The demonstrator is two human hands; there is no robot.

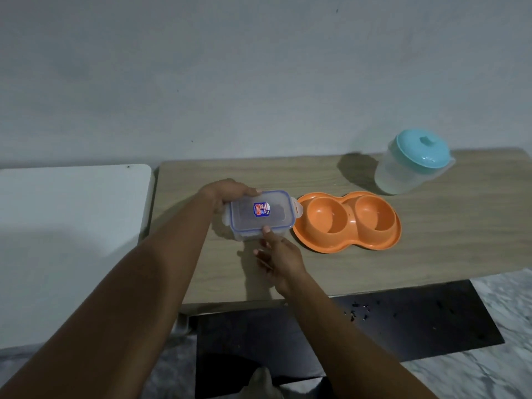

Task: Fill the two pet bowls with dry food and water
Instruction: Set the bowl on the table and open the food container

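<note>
A clear rectangular food container point(260, 216) with a blue-rimmed snap lid and a sticker sits on the wooden table point(431, 240). My left hand point(230, 194) grips its far left side. My right hand point(277, 254) is at its near edge, one finger touching the lid's rim, the other fingers spread. Right of it lies an orange double pet bowl point(347, 221); both of its cups look dry, with no food in them. A translucent jug point(414, 162) with a teal lid stands at the table's far right.
A white table point(72, 220) adjoins on the left. A grey wall is behind. Below the wooden table's near edge lies a dark mat point(374, 326) with scattered crumbs on a marbled floor.
</note>
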